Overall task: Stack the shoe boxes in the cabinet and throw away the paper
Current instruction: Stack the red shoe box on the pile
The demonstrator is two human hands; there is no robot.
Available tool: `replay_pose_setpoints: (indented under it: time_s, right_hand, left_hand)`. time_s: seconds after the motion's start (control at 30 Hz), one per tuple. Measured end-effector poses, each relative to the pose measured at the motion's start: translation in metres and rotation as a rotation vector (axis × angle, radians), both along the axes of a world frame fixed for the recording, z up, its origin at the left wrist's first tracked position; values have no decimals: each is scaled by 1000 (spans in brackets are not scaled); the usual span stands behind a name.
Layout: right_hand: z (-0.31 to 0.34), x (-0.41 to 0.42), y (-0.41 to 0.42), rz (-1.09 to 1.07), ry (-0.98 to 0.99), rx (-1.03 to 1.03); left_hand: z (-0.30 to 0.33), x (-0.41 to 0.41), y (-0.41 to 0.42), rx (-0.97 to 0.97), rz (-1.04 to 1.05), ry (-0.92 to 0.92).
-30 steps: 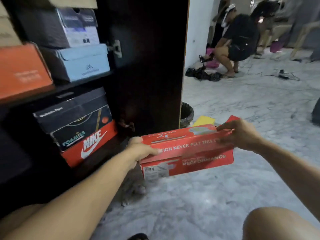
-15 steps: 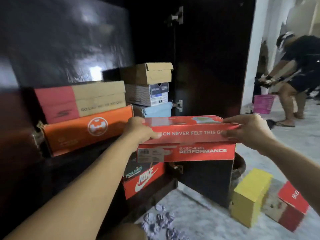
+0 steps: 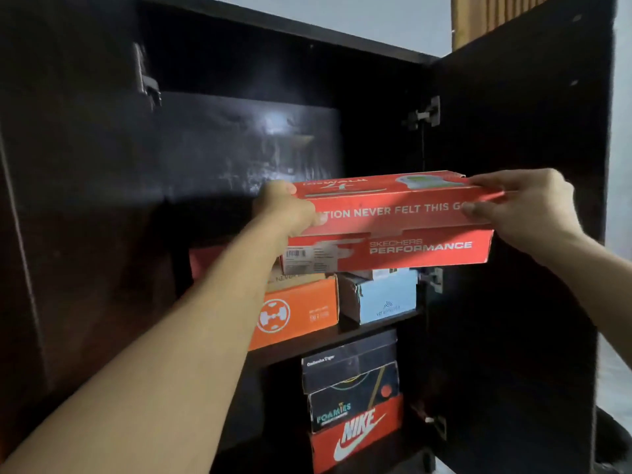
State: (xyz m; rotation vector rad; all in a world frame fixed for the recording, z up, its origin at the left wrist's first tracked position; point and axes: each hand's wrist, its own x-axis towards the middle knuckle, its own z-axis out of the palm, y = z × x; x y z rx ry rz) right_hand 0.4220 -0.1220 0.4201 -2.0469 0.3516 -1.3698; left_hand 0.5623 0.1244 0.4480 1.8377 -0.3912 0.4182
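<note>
A red Skechers Performance shoe box (image 3: 393, 230) is held level in front of the open dark cabinet (image 3: 239, 148), high above the stacked boxes. My left hand (image 3: 285, 208) grips its left end, thumb on the front face. My right hand (image 3: 523, 203) grips its right end, fingers over the lid. Below it on the middle shelf sit an orange box (image 3: 297, 314) and a light blue box (image 3: 386, 299). No paper is in view.
The lower shelf holds a black box (image 3: 349, 367), a Foamies box (image 3: 352, 401) and a red Nike box (image 3: 359, 436) stacked. The right cabinet door (image 3: 519, 234) stands open beside my right hand. The upper cabinet space behind the held box is dark.
Both hands have lifted the red box from near the floor up to the height of the cabinet's upper space. The view has tilted upward, so the floor and loose boxes are gone.
</note>
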Motion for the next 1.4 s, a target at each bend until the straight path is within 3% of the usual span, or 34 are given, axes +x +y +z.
replay_pose_setpoints:
  time_s: [0.27,0.5,0.9,1.27,1.4]
  right_hand:
    - [52,87,19,130,-136,-36]
    - [46,181,54,221,-51,-64]
    - [38,272,81,323,55,-59]
    - [37,305,83,336,98,-63]
    - [36,304,86,346,201,-136]
  left_hand:
    - [59,45,26,-104,311,-120]
    - [37,90,50,-87,652,-221]
    - [4,140,83,78,721,-289]
    - [-8,158,88,215,775,-376]
    - [-14,153,86,434,868,-415]
